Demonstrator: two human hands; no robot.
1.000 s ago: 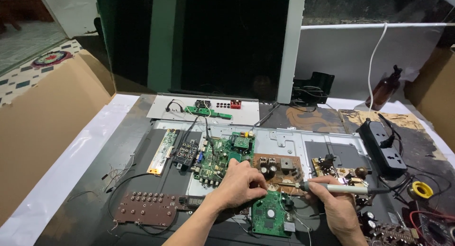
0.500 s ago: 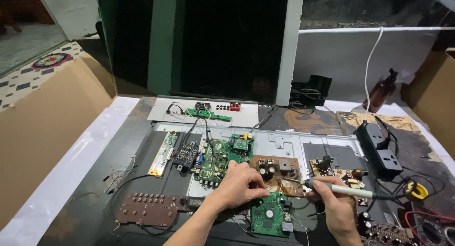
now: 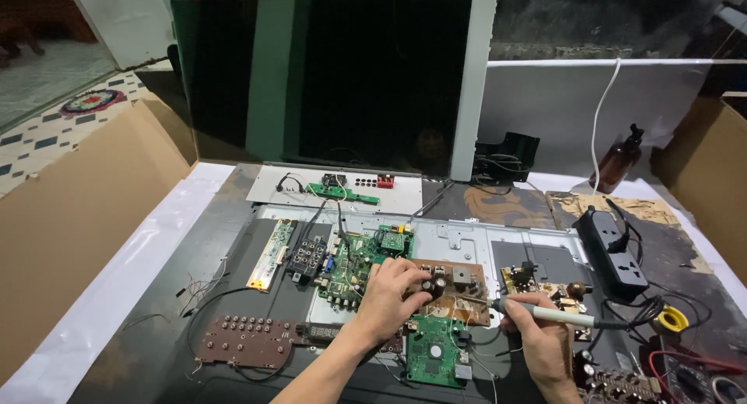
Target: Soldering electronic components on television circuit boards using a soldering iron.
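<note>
I see my left hand [image 3: 393, 295] lying on the brown circuit board [image 3: 455, 289], which sits on the table [image 3: 156, 295] in the middle of the grey metal chassis [image 3: 498, 240]. Its fingers are curled and pressed down on the left edge of this board, beside the dark capacitors; I cannot tell if they pinch a part or only hold the board still. My right hand [image 3: 545, 342] holds the soldering iron [image 3: 545, 314], fingers closed around its pale handle like around a pen. The long axis of the iron runs from 3 o'clock to 9 o'clock, the cable end toward the yellow solder roll [image 3: 671, 319], the tip toward the brown board. The tip is at the right lower edge of the board, very near or touching; I cannot tell which. So the board lies at 9 o'clock from my right fingers, and the left hand is nearer to it. A small green board [image 3: 432, 361] lies at 6 o'clock from the brown one, and a black power strip [image 3: 615, 252] at 2 o'clock.
</note>
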